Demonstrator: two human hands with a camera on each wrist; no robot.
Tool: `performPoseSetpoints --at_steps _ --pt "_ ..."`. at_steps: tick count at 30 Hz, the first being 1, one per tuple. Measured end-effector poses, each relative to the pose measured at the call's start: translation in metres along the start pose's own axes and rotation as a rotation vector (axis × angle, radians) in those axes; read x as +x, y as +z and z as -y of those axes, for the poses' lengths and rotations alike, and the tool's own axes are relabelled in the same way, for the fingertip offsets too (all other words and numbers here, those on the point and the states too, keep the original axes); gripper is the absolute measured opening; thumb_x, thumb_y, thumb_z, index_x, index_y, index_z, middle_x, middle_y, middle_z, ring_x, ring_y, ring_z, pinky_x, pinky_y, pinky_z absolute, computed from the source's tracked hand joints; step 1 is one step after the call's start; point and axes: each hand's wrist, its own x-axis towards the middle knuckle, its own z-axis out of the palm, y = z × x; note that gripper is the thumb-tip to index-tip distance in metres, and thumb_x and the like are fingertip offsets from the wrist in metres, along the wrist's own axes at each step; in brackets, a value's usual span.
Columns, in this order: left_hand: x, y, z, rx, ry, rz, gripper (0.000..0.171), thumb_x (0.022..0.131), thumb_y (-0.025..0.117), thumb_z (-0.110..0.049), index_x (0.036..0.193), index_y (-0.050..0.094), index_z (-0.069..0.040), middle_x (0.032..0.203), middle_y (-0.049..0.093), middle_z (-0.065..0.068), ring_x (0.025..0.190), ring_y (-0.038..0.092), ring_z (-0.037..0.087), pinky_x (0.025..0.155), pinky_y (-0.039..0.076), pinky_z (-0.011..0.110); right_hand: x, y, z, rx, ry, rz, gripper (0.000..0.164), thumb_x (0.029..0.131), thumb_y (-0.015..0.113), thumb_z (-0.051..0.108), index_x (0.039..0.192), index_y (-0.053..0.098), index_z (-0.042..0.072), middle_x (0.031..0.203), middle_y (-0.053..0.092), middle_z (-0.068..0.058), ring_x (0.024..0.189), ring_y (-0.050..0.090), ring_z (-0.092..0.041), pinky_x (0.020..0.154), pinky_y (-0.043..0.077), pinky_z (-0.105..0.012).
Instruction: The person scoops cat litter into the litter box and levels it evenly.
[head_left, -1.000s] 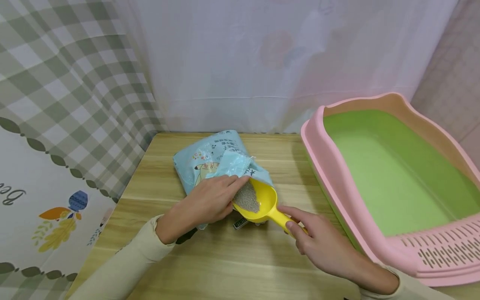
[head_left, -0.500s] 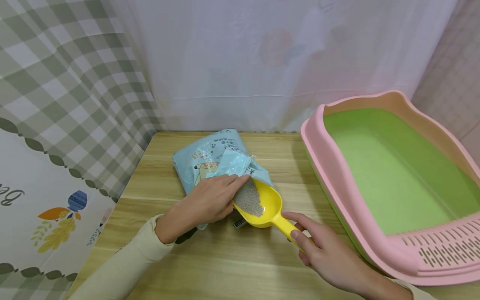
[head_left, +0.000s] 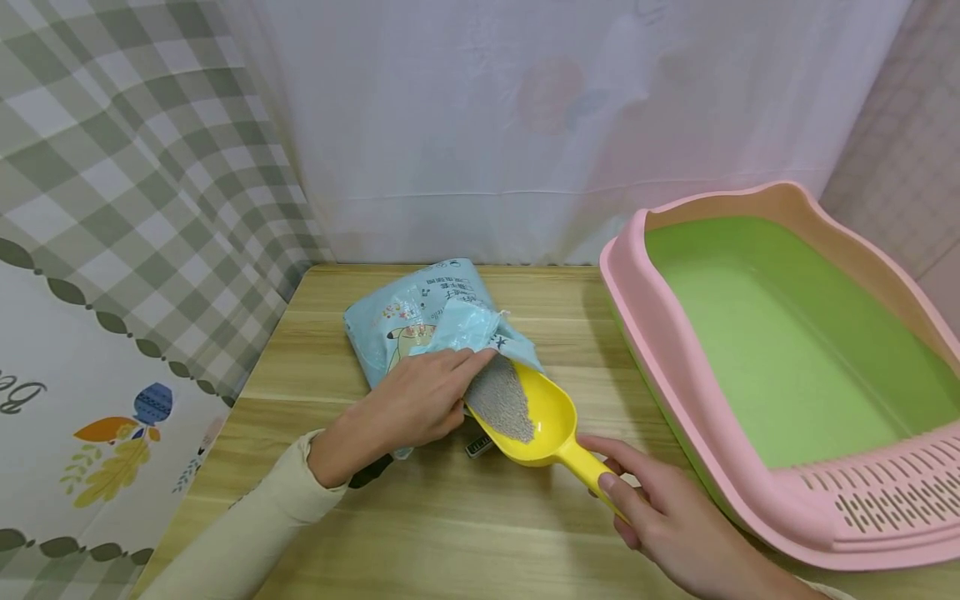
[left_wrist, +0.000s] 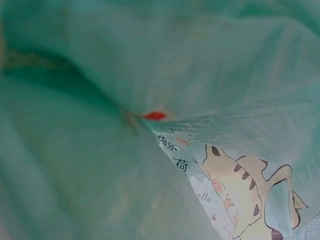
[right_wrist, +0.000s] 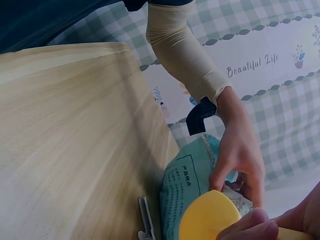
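Observation:
In the head view my left hand [head_left: 423, 396] grips the open mouth of a light blue cat litter bag [head_left: 453, 287], which lies on its side. My right hand [head_left: 667, 508] holds a yellow scoop [head_left: 553, 423] by its handle, thumb on top. Grey litter [head_left: 504, 404] fills the scoop's front part, and its front end is hidden inside the bag mouth. Bag plastic [left_wrist: 240, 60] with a printed cartoon cat fills the left wrist view. In the right wrist view the scoop's yellow bowl [right_wrist: 210, 217] overlaps the bag [right_wrist: 185, 185], below the left hand.
A pink-rimmed green litter box [head_left: 686, 333] stands on the right of the wooden table [head_left: 480, 533], close to the right forearm. A small grey object [head_left: 478, 446] lies by the bag. Checked cloth [head_left: 150, 150] hangs along the left side, white cloth behind.
My right hand and the scoop have moved right and toward me, bringing more of the bowl and litter out of the bag. My left hand stays on the bag mouth.

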Motion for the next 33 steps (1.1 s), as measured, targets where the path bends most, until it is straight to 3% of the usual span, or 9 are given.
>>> performPoseSetpoints --at_steps 6,14,25,33 --pt "-0.001 0.0 0.001 -0.012 -0.007 -0.007 0.067 0.089 0.072 0.001 0.155 0.055 0.002 0.115 0.069 0.008 0.09 0.066 0.024 0.063 0.054 0.034 -0.006 -0.004 -0.008 0.034 -0.039 0.041 0.046 0.118 0.05 0.007 0.163 0.047 0.003 0.069 0.049 0.009 0.053 0.046 -0.007 0.045 0.037 -0.028" --pt "-0.002 -0.001 0.002 -0.023 -0.009 0.001 0.069 0.09 0.073 0.001 0.156 0.053 0.003 0.118 0.07 0.008 0.09 0.065 0.023 0.065 0.055 0.034 -0.016 -0.014 -0.017 0.077 0.014 0.096 0.048 0.12 0.047 0.012 0.167 0.044 0.006 0.074 0.05 0.005 0.056 0.048 -0.006 0.047 0.045 -0.028" --pt "0.0 0.0 0.002 -0.029 -0.005 -0.005 0.068 0.09 0.07 0.001 0.156 0.053 0.004 0.117 0.07 0.008 0.088 0.063 0.022 0.066 0.055 0.034 -0.024 -0.022 -0.034 0.072 -0.129 0.087 0.047 0.117 0.046 0.001 0.164 0.047 0.003 0.074 0.05 0.01 0.054 0.051 -0.009 0.047 0.049 -0.029" --pt "0.0 0.001 0.002 -0.036 -0.008 -0.007 0.069 0.09 0.071 0.001 0.157 0.052 0.003 0.122 0.072 0.009 0.091 0.065 0.022 0.067 0.056 0.035 -0.027 -0.025 -0.04 0.089 -0.187 0.102 0.051 0.115 0.045 -0.006 0.165 0.048 0.006 0.073 0.052 0.005 0.055 0.052 -0.006 0.046 0.048 -0.028"
